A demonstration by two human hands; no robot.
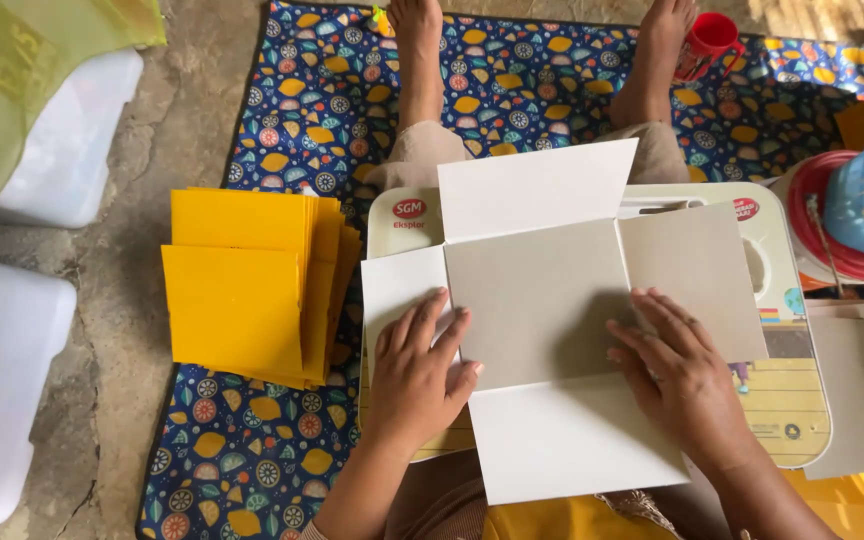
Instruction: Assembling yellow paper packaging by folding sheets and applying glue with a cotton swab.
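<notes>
Cardboard blank (pixel 542 300), grey/white, cross-shaped w/ flaps, lies flat on lap tray (pixel 797 400). Left hand (pixel 417 365) open, palm pressing left flap; right hand (pixel 677 375) open, fingers spread on right side. Step: prob. creasing flaps; next move needs firm hold along fold lines. Beyond: yellow sheet stack (pixel 247 285), patterned mat (pixel 352 90), red cup (pixel 710 40).

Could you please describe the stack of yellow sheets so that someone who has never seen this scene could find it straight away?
Start from the blue patterned mat on the floor and go to its left edge, beside the cream lap tray. The stack of yellow sheets lies there, left of the left hand. It is the only fanned pile of plain bright yellow squares; the card under the hands is grey and white.
</notes>
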